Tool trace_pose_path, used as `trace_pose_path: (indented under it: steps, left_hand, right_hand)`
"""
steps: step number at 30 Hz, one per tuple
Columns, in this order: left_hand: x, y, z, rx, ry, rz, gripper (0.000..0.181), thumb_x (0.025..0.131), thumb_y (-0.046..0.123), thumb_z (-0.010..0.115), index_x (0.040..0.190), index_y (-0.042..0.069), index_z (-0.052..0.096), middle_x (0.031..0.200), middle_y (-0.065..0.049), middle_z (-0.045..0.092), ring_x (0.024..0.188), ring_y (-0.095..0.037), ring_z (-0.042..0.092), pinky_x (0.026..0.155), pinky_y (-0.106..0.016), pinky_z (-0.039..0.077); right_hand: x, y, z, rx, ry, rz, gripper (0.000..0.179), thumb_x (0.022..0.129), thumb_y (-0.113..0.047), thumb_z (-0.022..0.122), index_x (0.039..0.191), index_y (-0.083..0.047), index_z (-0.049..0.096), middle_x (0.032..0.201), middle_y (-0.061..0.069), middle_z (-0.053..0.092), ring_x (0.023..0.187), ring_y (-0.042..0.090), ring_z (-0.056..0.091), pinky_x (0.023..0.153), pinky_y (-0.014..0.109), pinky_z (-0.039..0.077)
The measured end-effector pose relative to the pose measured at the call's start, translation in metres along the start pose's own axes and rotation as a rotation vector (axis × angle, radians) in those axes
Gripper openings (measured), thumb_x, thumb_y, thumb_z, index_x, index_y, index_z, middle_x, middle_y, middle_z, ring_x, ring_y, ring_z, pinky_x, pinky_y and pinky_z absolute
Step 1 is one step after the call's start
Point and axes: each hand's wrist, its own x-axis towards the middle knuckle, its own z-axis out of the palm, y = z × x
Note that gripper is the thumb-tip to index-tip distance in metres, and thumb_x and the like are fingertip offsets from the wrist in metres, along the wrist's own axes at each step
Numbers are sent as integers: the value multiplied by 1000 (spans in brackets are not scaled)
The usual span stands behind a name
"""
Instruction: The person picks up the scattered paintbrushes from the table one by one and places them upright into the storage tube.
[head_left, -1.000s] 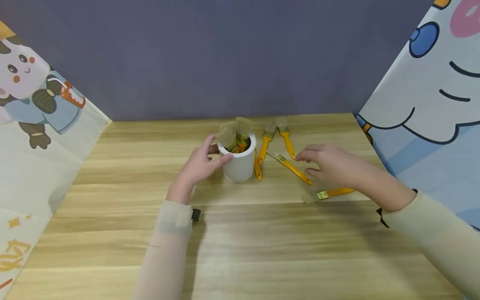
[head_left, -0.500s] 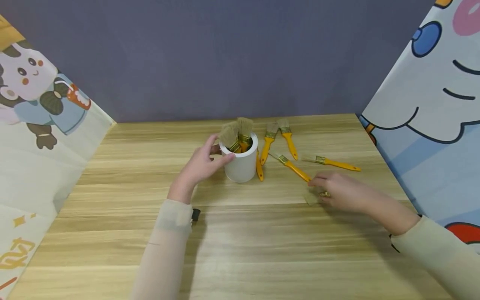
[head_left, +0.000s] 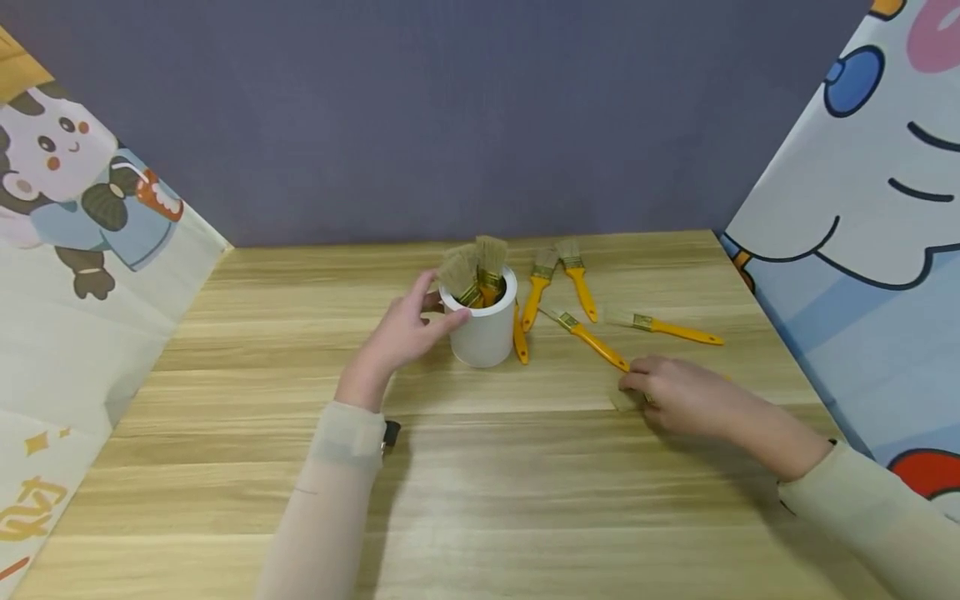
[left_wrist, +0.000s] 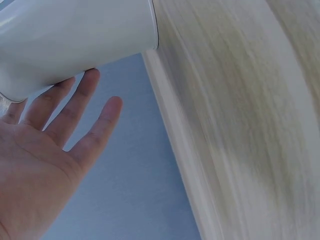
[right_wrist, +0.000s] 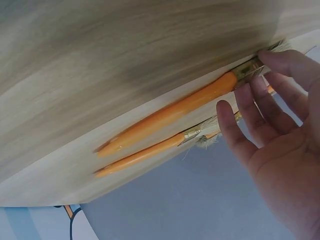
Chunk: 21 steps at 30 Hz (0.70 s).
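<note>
My left hand (head_left: 405, 333) holds a white cylindrical cup (head_left: 480, 343) at its left side, thumb at the rim, fingers reaching behind. In the left wrist view several fingertips touch the cup's wall (left_wrist: 85, 40). Two paintbrushes (head_left: 491, 252) stand in it, bristles up. To the right, my right hand (head_left: 686, 396) pinches a flat paintbrush (head_left: 622, 401) lying on the table. The right wrist view has its orange handle (right_wrist: 175, 110) pointing away, with the thumb on the metal ferrule and fingers on the other side. In the head view that hand covers most of this brush.
More orange-handled brushes lie loose: two at the back (head_left: 538, 287), one slanting brush (head_left: 596, 343) near my right hand, one farther right (head_left: 675, 330), and one brush handle (head_left: 521, 337) beside the cup. A dark wall (head_left: 480, 117) closes the back; printed panels (head_left: 840, 333) flank the table.
My right hand has moved down toward me onto the nearest brush and now pinches it; the brush behind it came into view. The left hand stays at the cup.
</note>
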Motion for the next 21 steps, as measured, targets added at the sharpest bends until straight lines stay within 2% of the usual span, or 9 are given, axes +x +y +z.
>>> trace_pose_path:
  steps: [3,10,16,21]
  left_hand:
    - [0,1,-1,4,-5,0,84,98,55,72,165,25,30,159,-15,56,146,-32,56,120,-58,46]
    - [0,3,-2,7,-12,4,85,98,57,72,165,27,30,159,-13,57,146,-32,56,121,-58,46]
    - [1,3,-2,4,-13,28,85,98,57,72,166,26,30,160,-13,54,147,-33,56,120,-59,46]
    - [2,0,-1,16,-18,13,84,98,59,71,165,27,30,157,-15,57,146,-33,57,119,-59,48]
  right_hand:
    - [1,0,-3,-1,-19,-12,31,80,-1,85,109,-6,76,99,3,69,87,18,68,74,38,62]
    - [4,1,-12,22,-78,20,29,80,-5,87,107,-9,75,99,3,69,86,18,69,72,39,61]
    - [14,-5,-36,94,-62,51,30,85,-8,86,113,-7,75,104,2,70,88,13,67,70,32,60]
    - [26,-9,-60,167,-34,66,27,89,-4,82,115,-7,75,102,-3,69,87,10,64,70,31,58]
